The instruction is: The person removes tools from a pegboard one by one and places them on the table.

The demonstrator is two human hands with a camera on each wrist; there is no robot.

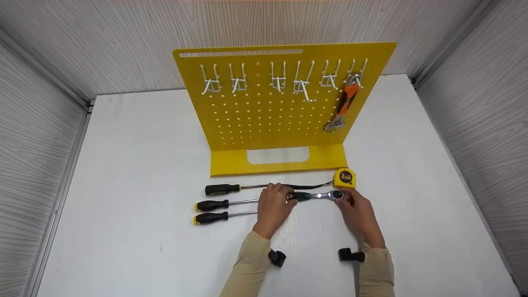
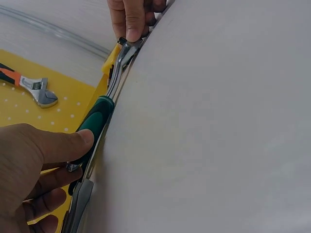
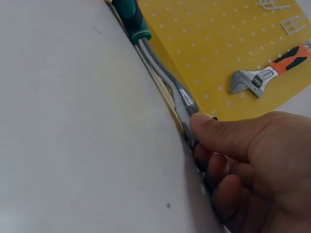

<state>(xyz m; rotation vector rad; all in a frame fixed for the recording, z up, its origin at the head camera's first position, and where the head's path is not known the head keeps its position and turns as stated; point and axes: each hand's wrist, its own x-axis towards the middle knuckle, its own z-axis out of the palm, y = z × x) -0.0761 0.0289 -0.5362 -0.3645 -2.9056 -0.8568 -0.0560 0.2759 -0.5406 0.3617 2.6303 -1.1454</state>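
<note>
A ratchet wrench (image 1: 319, 196) with a green and black handle and a chrome head lies level between both hands. My left hand (image 1: 274, 206) pinches the handle end; in the left wrist view its thumb (image 2: 86, 137) presses the green grip. At the other end my right hand (image 1: 359, 210) pinches the round ratchet head, its thumb (image 3: 204, 127) on the metal. Just beyond the right fingers sits a yellow tape measure (image 1: 345, 177). Two screwdrivers with yellow-tipped black handles, an upper one (image 1: 212, 205) and a lower one (image 1: 211, 218), run under or behind the left hand, tips hidden.
A yellow pegboard (image 1: 272, 119) stands behind, with several white hooks (image 1: 278, 82). An orange-handled adjustable wrench (image 1: 346, 101) hangs on its right side. A long black-handled tool (image 1: 222, 189) lies along the board's base. White table surface (image 1: 136, 173) spreads left of the tools.
</note>
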